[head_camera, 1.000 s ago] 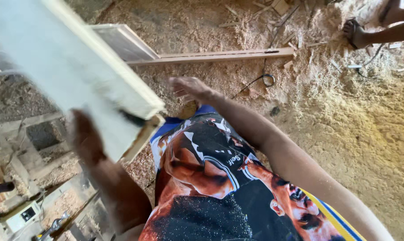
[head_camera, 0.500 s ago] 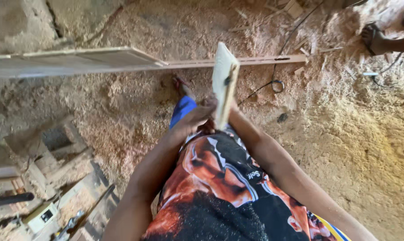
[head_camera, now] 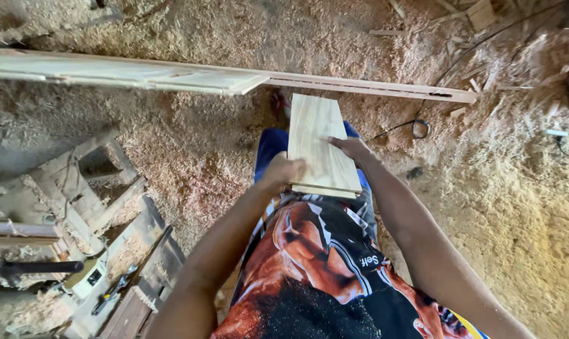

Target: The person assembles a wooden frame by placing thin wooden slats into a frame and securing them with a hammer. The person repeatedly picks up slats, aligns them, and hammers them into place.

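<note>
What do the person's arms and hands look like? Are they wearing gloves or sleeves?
No gloves and no long sleeves. Both arms are bare from the upper arm down, and the left hand and right hand are bare too. No watch, ring or bracelet shows. The person wears a shirt with a big orange, black and white picture print, and blue trousers.
</note>
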A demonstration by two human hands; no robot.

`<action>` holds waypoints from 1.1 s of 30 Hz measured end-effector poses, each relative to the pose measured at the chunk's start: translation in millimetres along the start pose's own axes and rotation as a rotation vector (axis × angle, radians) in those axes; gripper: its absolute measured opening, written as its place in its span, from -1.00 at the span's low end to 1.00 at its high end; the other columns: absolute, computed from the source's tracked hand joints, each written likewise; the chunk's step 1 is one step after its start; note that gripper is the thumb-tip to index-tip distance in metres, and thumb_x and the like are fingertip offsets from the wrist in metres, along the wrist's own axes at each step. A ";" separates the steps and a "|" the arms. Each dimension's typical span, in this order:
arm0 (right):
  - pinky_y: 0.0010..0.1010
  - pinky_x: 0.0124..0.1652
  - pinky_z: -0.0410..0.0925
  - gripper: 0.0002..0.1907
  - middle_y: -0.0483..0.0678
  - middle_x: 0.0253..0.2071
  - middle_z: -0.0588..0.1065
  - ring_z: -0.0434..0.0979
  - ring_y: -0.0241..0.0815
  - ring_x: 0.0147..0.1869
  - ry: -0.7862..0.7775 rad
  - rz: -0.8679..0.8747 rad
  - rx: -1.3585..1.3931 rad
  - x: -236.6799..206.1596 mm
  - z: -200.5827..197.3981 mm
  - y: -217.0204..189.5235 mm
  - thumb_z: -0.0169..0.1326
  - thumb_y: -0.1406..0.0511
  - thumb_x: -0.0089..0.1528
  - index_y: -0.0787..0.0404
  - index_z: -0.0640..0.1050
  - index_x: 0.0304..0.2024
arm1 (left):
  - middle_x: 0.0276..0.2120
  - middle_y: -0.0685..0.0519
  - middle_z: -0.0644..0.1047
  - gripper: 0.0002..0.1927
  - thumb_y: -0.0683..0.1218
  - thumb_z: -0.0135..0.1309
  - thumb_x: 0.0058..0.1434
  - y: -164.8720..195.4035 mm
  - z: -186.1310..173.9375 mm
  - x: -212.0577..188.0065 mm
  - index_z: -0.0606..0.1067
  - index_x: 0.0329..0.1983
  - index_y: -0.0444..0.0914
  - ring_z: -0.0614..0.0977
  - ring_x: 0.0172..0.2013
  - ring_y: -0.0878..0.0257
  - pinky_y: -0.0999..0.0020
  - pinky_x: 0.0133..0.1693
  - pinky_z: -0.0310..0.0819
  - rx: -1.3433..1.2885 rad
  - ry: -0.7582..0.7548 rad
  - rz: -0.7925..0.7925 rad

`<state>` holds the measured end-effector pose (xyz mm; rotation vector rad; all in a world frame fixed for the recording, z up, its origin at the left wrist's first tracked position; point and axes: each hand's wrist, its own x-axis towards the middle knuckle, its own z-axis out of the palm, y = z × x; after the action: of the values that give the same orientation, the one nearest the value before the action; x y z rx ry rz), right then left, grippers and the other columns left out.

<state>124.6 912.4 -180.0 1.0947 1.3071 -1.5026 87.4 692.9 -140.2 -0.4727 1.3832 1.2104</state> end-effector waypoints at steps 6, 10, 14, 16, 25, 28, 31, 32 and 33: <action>-0.33 -0.13 0.49 -0.50 -0.04 -0.07 0.63 0.65 -0.25 -0.14 -0.043 -0.055 0.055 19.7 1.5 -36.4 0.09 0.05 0.30 0.20 0.52 0.18 | -0.32 -0.11 0.67 -0.59 -0.16 0.12 0.00 16.2 -6.4 44.5 0.51 -0.07 -0.45 0.69 -0.42 0.20 0.30 -0.37 0.58 0.019 0.137 0.098; -0.35 -0.11 0.48 -0.45 -0.03 -0.02 0.59 0.62 -0.28 -0.10 -0.099 -0.065 0.008 33.5 -2.6 -61.5 0.07 0.04 0.34 0.21 0.42 0.26 | -0.33 -0.31 0.64 -0.60 -0.09 0.15 0.02 46.7 -10.0 67.6 0.53 -0.18 -0.51 0.69 -0.35 -0.04 0.19 -0.28 0.56 0.284 0.267 0.119; -0.35 -0.11 0.46 -0.38 -0.02 0.02 0.57 0.58 -0.28 -0.08 -0.158 -0.030 0.044 46.8 -7.6 -86.7 0.12 0.02 0.30 0.22 0.39 0.28 | -0.30 -0.35 0.63 -0.63 -0.08 0.08 0.03 64.6 -13.1 87.1 0.58 -0.20 -0.45 0.69 -0.29 -0.16 0.10 -0.24 0.56 0.324 0.310 0.023; -0.37 -0.11 0.45 -0.38 0.00 0.02 0.58 0.58 -0.29 -0.07 -0.120 -0.006 -0.107 50.9 -10.4 -98.7 0.12 0.00 0.31 0.24 0.42 0.28 | -0.27 -0.34 0.62 -0.66 -0.07 0.08 0.07 69.6 -15.9 95.6 0.61 -0.22 -0.42 0.68 -0.24 -0.15 0.09 -0.19 0.57 0.478 0.343 0.053; -0.27 -0.14 0.46 -0.34 0.03 -0.04 0.61 0.63 -0.17 -0.14 -0.069 0.163 -0.169 65.8 -25.5 -133.8 0.14 -0.05 0.21 0.19 0.49 0.22 | -0.36 -0.34 0.58 -0.64 -0.14 -0.04 0.12 90.8 -8.3 120.4 0.50 -0.17 -0.56 0.70 -0.35 -0.13 0.06 -0.35 0.59 0.098 0.410 -0.120; -0.32 -0.07 0.42 -0.29 0.09 -0.06 0.62 0.63 -0.14 -0.12 -0.067 0.114 -0.463 73.9 -33.5 -141.7 0.09 -0.17 0.22 0.15 0.53 0.22 | -0.43 -0.32 0.56 -0.65 -0.15 -0.07 0.16 101.0 -6.0 129.0 0.52 -0.20 -0.58 0.65 -0.47 -0.06 0.05 -0.48 0.53 0.007 0.376 -0.077; -0.30 -0.06 0.42 -0.23 0.15 -0.05 0.65 0.64 -0.13 -0.09 -0.063 0.046 -0.526 83.2 -35.6 -145.6 0.08 -0.21 0.24 0.31 0.58 0.12 | -0.49 -0.32 0.53 -0.70 -0.19 -0.03 0.14 108.7 -14.3 135.6 0.49 -0.23 -0.59 0.57 -0.61 -0.06 -0.01 -0.64 0.37 -0.253 0.386 -0.191; -0.32 -0.04 0.40 -0.23 0.13 -0.03 0.64 0.62 -0.14 -0.07 -0.055 0.021 -0.552 85.9 -33.4 -147.0 0.09 -0.22 0.24 0.29 0.59 0.12 | -0.51 -0.30 0.53 -0.73 -0.20 -0.03 0.12 110.5 -19.9 136.8 0.50 -0.25 -0.56 0.55 -0.64 -0.04 0.01 -0.67 0.33 -0.263 0.398 -0.204; -0.33 -0.02 0.39 -0.23 0.11 -0.01 0.63 0.59 -0.15 -0.04 -0.043 -0.009 -0.577 88.3 -30.0 -148.7 0.10 -0.23 0.25 0.27 0.60 0.13 | -0.53 -0.29 0.52 -0.75 -0.21 -0.03 0.11 111.3 -25.7 137.1 0.51 -0.26 -0.53 0.53 -0.67 -0.02 0.03 -0.70 0.29 -0.271 0.409 -0.211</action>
<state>-38.9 953.0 -228.8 0.6757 1.5802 -1.0414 -51.7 763.4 -227.1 -1.0779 1.4674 1.1706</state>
